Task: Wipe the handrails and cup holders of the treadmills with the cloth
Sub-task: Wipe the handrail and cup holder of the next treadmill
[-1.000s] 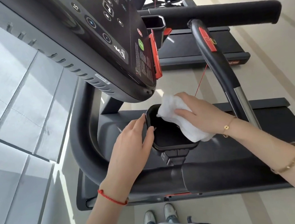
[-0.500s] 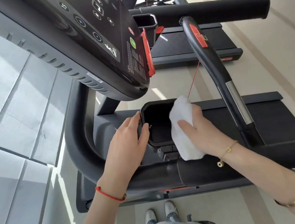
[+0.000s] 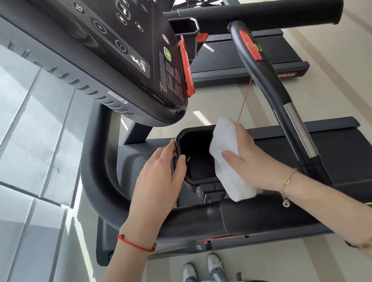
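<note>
Beyond both hands, pale floor (image 3: 324,58) runs past a second treadmill (image 3: 241,63), and grey wall panels (image 3: 10,129) stand off to the left hand's side. The left hand (image 3: 159,181) grips the near-left rim of the black cup holder (image 3: 196,156), thumb hooked inside. The right hand (image 3: 246,159) holds the white cloth (image 3: 226,154), folded over the holder's right rim, thumb pressing it down. Since half a second ago the cloth lies much the same; a second back it was bunched over the far rim.

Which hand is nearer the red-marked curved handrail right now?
The right hand. It holds the white cloth on the cup holder side facing the handrail. The left hand grips the cup holder's opposite rim, farther away.
</note>
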Demonstrator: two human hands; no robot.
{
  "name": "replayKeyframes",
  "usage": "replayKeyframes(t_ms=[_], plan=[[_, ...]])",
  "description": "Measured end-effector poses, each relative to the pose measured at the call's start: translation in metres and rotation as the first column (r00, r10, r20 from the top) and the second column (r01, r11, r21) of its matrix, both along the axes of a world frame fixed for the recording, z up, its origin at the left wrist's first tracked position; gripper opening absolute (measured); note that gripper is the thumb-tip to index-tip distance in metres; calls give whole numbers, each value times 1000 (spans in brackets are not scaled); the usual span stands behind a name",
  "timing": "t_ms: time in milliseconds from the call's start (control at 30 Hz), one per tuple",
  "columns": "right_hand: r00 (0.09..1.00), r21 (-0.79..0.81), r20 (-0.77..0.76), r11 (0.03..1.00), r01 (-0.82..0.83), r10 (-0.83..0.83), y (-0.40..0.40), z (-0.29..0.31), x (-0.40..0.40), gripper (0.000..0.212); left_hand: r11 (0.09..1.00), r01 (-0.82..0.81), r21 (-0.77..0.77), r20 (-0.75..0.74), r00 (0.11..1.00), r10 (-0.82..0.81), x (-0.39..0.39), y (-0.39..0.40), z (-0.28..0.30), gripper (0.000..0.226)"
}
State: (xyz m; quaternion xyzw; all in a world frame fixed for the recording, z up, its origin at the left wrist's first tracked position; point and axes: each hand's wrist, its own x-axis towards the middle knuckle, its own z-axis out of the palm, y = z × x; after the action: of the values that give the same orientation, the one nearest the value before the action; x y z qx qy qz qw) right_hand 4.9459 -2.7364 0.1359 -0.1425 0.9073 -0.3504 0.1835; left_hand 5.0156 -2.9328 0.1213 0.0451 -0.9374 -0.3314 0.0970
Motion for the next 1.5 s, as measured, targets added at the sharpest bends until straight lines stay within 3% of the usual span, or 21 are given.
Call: replayKeyframes(t_ms=[100, 200, 300, 433, 600, 700, 800, 933, 1067, 1200, 1500], plan=[[992, 116, -88, 990, -80, 90, -10, 7, -26, 54, 1000, -6, 9, 7, 1000, 6, -1, 0, 0, 49], [907, 279, -212, 912, -300, 364, -35, 19, -51, 39, 1000, -3, 10, -3, 1000, 3, 1, 0, 1, 47], [830, 327, -185, 829, -453, 526, -51, 23, -62, 39, 1000, -13, 6, 1, 1000, 13, 0, 0, 1, 48], [859, 304, -221, 870, -390, 462, -36, 16, -62, 40, 1000, -2, 8, 5, 1000, 2, 1, 0, 2, 47], [983, 90, -88, 984, -154, 162, -6, 9, -40, 51, 1000, -18, -18, 21, 1000, 18, 1, -1, 0, 50], [998, -16, -54, 1000, -27, 26, 3, 11, -21, 52, 1000, -14, -28, 16, 1000, 14, 1, -1, 1, 51], [992, -61, -125, 998, 27, -34, 20, 27, -5, 43, 1000, 3, -19, -4, 1000, -3, 2, -2, 2, 51], [971, -68, -181, 983, -173, 158, 30, 60, 24, 42, 999, 11, 32, -55, 998, -9, 5, -6, 0, 44], [866, 167, -143, 874, -457, 480, 4, 40, 37, 38, 997, 19, 80, -123, 992, -9, 8, -7, 0, 37], [806, 422, -206, 793, -439, 556, -30, 23, 38, 34, 995, 29, 99, -119, 993, -17, 9, -6, 1, 38], [714, 451, -262, 736, -504, 650, 5, 31, 24, 36, 996, 39, 85, -102, 994, -30, 12, -5, 3, 39]])
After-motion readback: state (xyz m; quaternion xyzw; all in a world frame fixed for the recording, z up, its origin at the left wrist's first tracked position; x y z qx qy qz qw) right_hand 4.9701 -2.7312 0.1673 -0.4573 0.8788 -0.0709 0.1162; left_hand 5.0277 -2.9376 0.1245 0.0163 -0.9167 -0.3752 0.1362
